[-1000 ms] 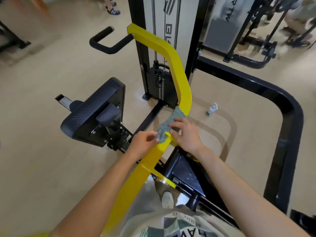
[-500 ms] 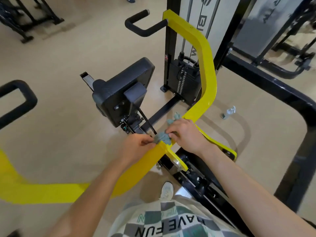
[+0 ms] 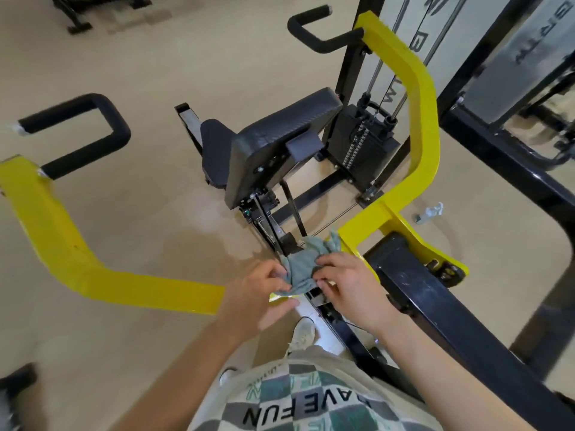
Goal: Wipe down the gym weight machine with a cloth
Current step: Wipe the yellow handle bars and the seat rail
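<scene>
Holds a crumpled grey-green cloth [image 3: 303, 269] between both hands, over the junction where the two yellow arms of the weight machine [image 3: 348, 76] meet. Pinches its left edge with the left hand [image 3: 259, 293], thumb and curled fingers closed on the fabric. Pinches its right edge with the right hand [image 3: 348, 289], fingertips bent down into the folds. Lower edge of the cloth against a sliver of yellow metal; cannot tell whether pressed down.

Just beyond the grip, on the far side of the cloth: a black seat pad [image 3: 280, 141] on its post, tilted, and behind that the weight stack [image 3: 364, 154] with its guide rods. Away to the left of the grip: one yellow arm [image 3: 93, 265], bent, ending in a black padded handle [image 3: 77, 135]. Up and to the right of the grip: the other yellow arm [image 3: 420, 119], rising past the stack to a second black handle [image 3: 314, 35]. Just right of the right hand: a thick black frame beam [image 3: 441, 312]. Farther right, on the tan floor [image 3: 155, 73], well apart from the cloth: a small pale spray bottle [image 3: 431, 213]. Below the grip, nearer the body: a light shoe [image 3: 301, 334] and a checked shirt [image 3: 311, 399] printed HAVE FUN.
</scene>
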